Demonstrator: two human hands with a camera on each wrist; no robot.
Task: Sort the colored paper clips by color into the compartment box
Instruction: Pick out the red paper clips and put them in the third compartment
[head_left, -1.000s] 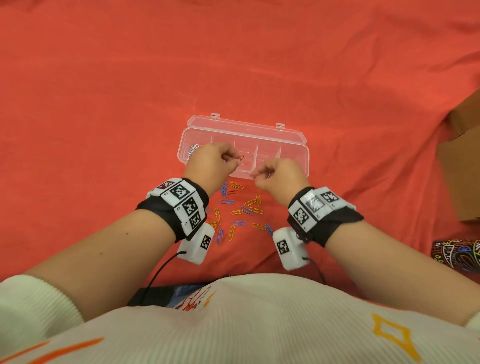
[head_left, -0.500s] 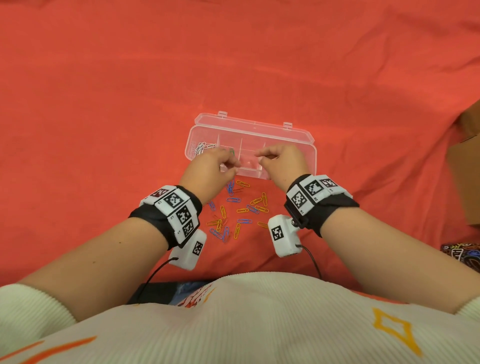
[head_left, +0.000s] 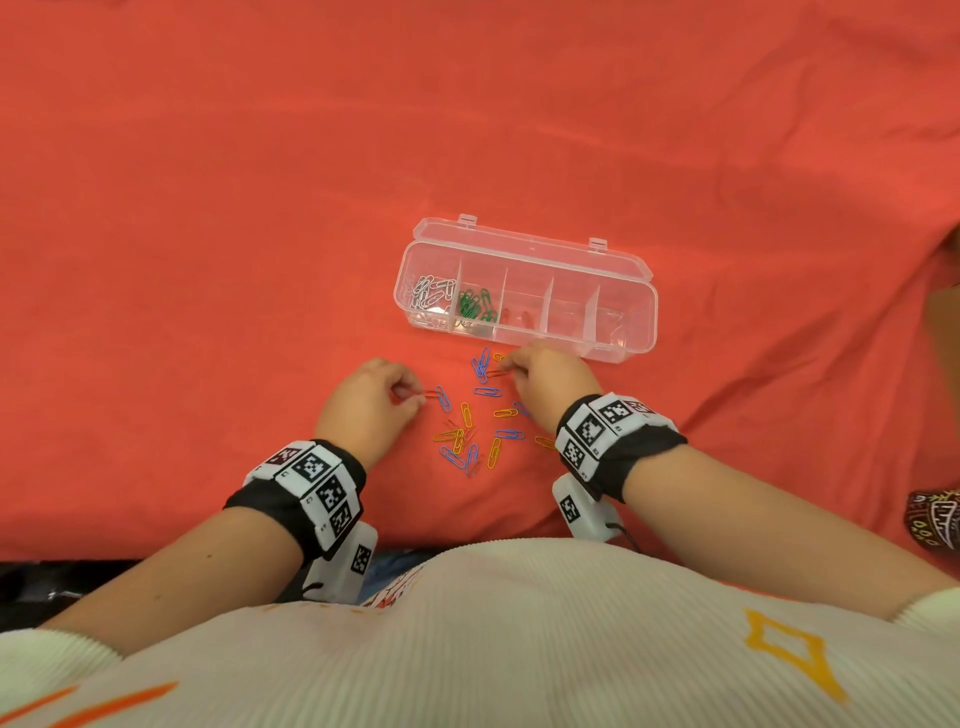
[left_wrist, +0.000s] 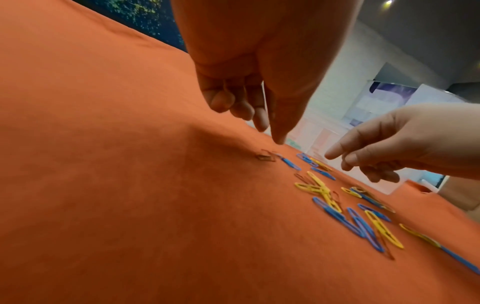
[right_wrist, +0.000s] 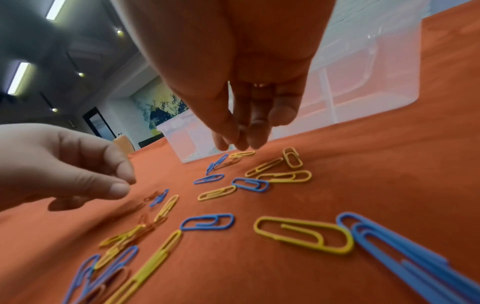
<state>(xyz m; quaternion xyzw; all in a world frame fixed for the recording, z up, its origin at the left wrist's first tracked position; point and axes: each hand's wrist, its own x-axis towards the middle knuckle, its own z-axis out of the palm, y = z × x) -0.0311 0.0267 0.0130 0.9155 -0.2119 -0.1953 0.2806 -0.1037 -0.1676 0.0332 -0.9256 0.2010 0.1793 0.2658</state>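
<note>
The clear compartment box (head_left: 623, 270) lies open on the red cloth, with white clips (head_left: 431, 293) in its leftmost cell, green clips (head_left: 475, 304) in the second and a few red ones (head_left: 514, 314) in the third. Loose blue, yellow and red clips (head_left: 478, 421) are scattered in front of it. My left hand (head_left: 413, 397) reaches down with thumb and forefinger at a red clip (left_wrist: 265, 158) lying flat at the pile's left edge. My right hand (head_left: 511, 366) has its fingertips (right_wrist: 254, 142) just above another red clip (head_left: 496, 372) near the box. Neither clip is lifted.
A brown cardboard box (head_left: 948, 322) pokes in at the right edge, with a dark patterned object (head_left: 935, 525) below it. The red cloth (head_left: 208, 260) spreads wide to the left and behind the compartment box. My cream sweater (head_left: 519, 623) fills the bottom.
Both hands have drawn back from over the box's compartments and come down to the loose pile, each now at a red clip on the cloth.
</note>
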